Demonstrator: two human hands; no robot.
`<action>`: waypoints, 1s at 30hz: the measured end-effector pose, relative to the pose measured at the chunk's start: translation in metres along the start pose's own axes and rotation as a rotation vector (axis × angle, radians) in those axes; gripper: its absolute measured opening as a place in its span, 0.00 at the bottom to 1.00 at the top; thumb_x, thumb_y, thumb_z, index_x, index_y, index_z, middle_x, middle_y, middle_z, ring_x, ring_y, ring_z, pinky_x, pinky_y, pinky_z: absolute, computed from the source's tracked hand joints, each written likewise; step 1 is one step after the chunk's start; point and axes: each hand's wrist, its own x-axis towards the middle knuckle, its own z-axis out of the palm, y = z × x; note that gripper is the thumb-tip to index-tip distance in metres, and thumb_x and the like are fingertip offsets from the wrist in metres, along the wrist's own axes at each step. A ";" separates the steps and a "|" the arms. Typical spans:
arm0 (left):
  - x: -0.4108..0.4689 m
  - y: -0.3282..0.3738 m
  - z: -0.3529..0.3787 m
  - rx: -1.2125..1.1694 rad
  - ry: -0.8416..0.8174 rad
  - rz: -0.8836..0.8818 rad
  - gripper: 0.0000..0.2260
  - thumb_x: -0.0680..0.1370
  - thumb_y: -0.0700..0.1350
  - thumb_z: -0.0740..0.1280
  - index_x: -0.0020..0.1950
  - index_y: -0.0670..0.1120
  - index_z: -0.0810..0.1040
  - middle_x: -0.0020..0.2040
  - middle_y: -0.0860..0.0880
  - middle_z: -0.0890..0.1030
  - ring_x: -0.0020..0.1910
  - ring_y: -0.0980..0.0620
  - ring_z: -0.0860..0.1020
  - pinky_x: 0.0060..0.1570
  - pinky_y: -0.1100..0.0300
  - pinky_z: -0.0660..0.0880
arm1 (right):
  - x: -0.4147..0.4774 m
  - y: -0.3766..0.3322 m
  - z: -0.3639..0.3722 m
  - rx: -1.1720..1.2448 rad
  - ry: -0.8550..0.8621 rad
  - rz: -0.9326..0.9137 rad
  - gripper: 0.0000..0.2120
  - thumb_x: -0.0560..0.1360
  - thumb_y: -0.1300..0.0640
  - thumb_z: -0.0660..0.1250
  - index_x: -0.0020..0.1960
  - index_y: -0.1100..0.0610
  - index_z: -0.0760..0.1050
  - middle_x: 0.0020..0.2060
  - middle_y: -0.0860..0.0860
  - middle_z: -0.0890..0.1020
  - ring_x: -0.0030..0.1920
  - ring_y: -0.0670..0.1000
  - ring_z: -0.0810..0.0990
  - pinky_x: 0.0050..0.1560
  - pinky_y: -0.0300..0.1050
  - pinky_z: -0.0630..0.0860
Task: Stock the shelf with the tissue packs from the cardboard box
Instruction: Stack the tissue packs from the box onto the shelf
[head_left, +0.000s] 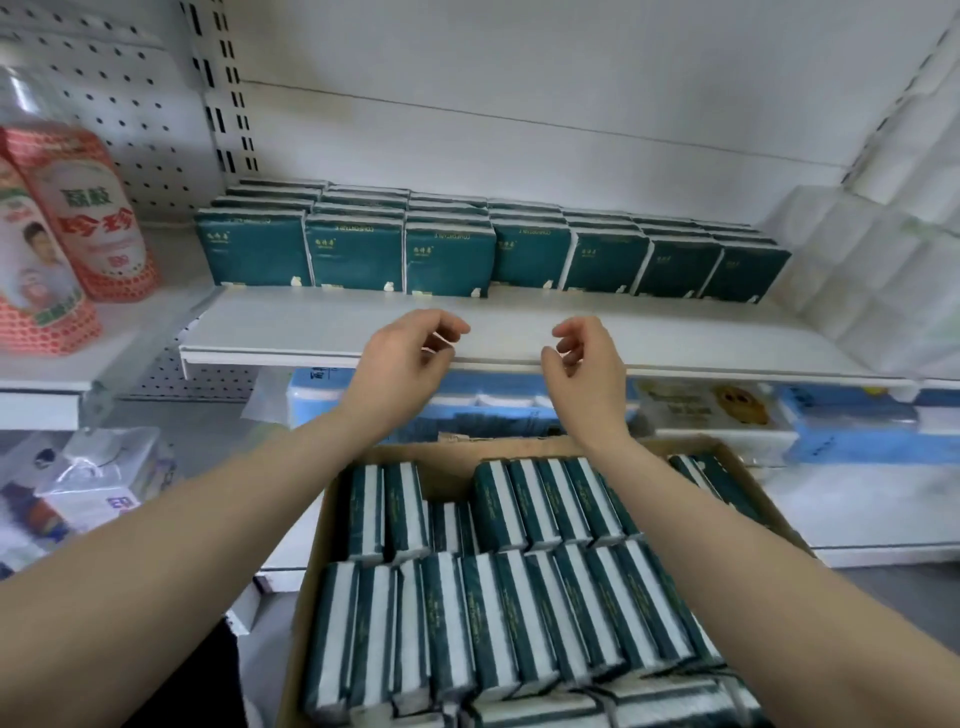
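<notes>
A row of dark green tissue packs (452, 260) stands upright at the back of the white shelf (322, 332), several rows deep. Below me a cardboard box (727, 452) holds many more green-and-white tissue packs (519, 597) on edge. My left hand (410, 358) and my right hand (587, 364) hover side by side over the shelf's front edge, above the far end of the box. Both have loosely curled fingers and hold nothing.
Red-labelled plastic bottles (88, 218) stand on the neighbouring shelf at left. White quilted tissue bundles (872, 270) fill the shelf's right end. Blue and white packs (841, 421) lie on the lower shelf, and clear wrapped packs (98, 478) sit lower left.
</notes>
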 end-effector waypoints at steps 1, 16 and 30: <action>-0.008 0.002 0.005 -0.003 -0.031 -0.005 0.10 0.77 0.37 0.66 0.55 0.48 0.79 0.50 0.52 0.81 0.48 0.55 0.80 0.53 0.60 0.78 | -0.010 0.003 -0.003 -0.006 -0.013 0.000 0.07 0.77 0.61 0.66 0.52 0.51 0.72 0.45 0.48 0.76 0.44 0.47 0.76 0.44 0.41 0.74; -0.076 -0.022 0.072 0.139 -0.723 -0.274 0.21 0.77 0.39 0.68 0.70 0.47 0.72 0.67 0.47 0.76 0.65 0.50 0.74 0.67 0.57 0.70 | -0.116 0.051 0.017 -0.469 -0.512 0.209 0.16 0.74 0.41 0.70 0.47 0.55 0.79 0.56 0.54 0.75 0.58 0.56 0.74 0.55 0.45 0.70; -0.073 -0.021 0.061 0.229 -0.638 -0.160 0.31 0.74 0.39 0.72 0.75 0.46 0.65 0.70 0.43 0.70 0.67 0.45 0.70 0.66 0.54 0.66 | -0.099 0.034 0.028 -0.564 -0.574 0.424 0.15 0.70 0.46 0.72 0.49 0.56 0.80 0.62 0.55 0.71 0.62 0.57 0.71 0.58 0.47 0.74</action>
